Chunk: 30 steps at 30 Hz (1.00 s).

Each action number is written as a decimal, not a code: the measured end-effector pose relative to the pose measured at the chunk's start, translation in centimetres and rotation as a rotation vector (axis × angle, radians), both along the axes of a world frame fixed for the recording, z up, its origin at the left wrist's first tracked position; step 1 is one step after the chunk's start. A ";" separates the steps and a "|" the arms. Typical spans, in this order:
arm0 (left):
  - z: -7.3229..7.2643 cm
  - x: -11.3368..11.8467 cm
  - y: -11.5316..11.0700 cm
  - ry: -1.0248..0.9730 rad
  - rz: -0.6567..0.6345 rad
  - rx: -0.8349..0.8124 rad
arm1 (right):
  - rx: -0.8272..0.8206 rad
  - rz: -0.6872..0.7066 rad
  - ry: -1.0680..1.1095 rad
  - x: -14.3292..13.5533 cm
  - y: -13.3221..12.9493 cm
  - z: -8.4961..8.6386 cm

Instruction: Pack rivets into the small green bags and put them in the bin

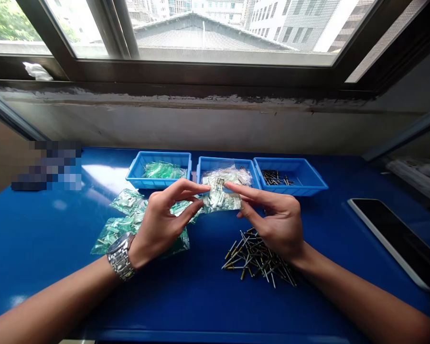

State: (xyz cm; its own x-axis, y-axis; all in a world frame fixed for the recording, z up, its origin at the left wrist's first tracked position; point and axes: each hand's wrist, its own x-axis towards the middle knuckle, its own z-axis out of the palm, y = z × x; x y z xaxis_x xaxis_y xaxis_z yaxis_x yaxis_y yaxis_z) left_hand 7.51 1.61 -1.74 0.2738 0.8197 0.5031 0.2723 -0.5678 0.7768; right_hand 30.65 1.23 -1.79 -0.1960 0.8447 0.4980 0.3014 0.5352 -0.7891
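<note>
Trays: three blue ones in a row at the far side of the tabletop (39,239), the left tray (138,174) holding green packets, the middle tray (200,167) clear packets, the right tray (308,179) loose rivets. Green packets (125,217) lie under the left wrist, a rivet pile (252,260) under the right. A small clear bag (220,198) is pinched between left hand (161,222) and right hand (275,222), above the tabletop, just before the middle tray. A phone (397,239) lies near the right edge; the near tabletop is open

Left hand (157,222) and right hand (272,217) pinch a clear packet (220,198)
</note>
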 end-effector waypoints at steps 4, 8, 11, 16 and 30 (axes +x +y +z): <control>0.2 0.0 0.0 0.009 0.005 -0.006 | -0.008 0.002 0.017 0.0 0.1 0.1; 0.6 0.0 0.0 -0.022 -0.019 -0.122 | -0.078 0.047 0.060 -0.1 0.3 0.2; 1.0 0.1 0.1 -0.101 -0.112 -0.356 | -0.162 0.092 0.066 -0.3 0.2 0.4; 1.3 0.1 0.2 -0.159 -0.169 -0.558 | -0.354 0.151 0.113 -0.4 0.1 0.6; 1.0 0.2 0.3 -0.143 -0.127 -0.459 | -0.301 0.095 0.201 -0.4 0.3 0.2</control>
State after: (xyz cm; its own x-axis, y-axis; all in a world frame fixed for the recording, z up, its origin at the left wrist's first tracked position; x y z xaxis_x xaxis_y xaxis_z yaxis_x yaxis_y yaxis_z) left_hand 7.74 1.87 -0.77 0.3404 0.9301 0.1381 0.0960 -0.1805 0.9789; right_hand 30.21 1.57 -1.61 -0.2041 0.9418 0.2670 0.0845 0.2887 -0.9537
